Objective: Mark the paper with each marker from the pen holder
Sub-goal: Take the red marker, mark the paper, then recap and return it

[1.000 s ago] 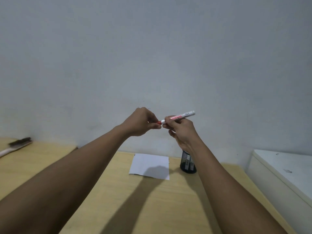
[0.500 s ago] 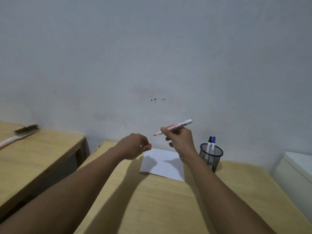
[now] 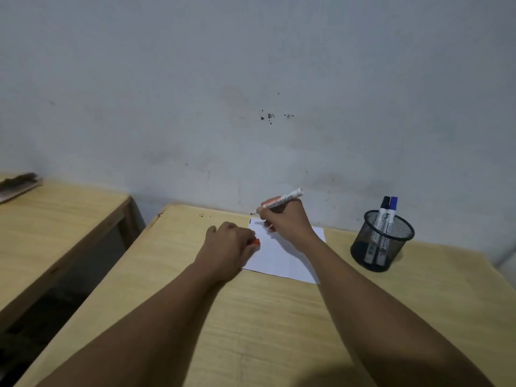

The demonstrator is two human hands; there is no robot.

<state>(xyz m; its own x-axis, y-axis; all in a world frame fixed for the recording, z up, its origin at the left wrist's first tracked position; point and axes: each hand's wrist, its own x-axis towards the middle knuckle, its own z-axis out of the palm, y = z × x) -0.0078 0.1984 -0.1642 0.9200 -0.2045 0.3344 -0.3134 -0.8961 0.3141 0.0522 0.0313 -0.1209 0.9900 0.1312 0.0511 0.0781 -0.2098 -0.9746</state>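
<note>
Paper (image 3: 282, 254) lies flat on our light wooden table (image 3: 251, 317), near the far edge by the grey wall (image 3: 251, 79). Our right hand (image 3: 284, 219) rests over the far left part of the sheet, fingers pinched close around a red marker (image 3: 282, 200). The white barrel slants up and to the right, and its red tip points down and left at the far left corner of the paper; we cannot tell whether the tip touches the sheet. A short dark mark shows at that corner.

Our left hand (image 3: 226, 247) sits at the left edge of the paper, curled closed around a red cap (image 3: 255, 242), of which only a small end peeks out past the fingers. The hand overlaps the sheet's left border.

To the right of the paper, clear of it, stands a black mesh pen holder (image 3: 381, 244). Two capped markers lean together inside it, sticking up above the rim: a black marker (image 3: 383, 212) on the left and a blue marker (image 3: 391, 213) touching it on the right.

Off to our left a second wooden table (image 3: 55, 219) stands apart across a dark gap, and a brush (image 3: 16, 184) lies at its far left edge, partly cut off by the frame.
</note>
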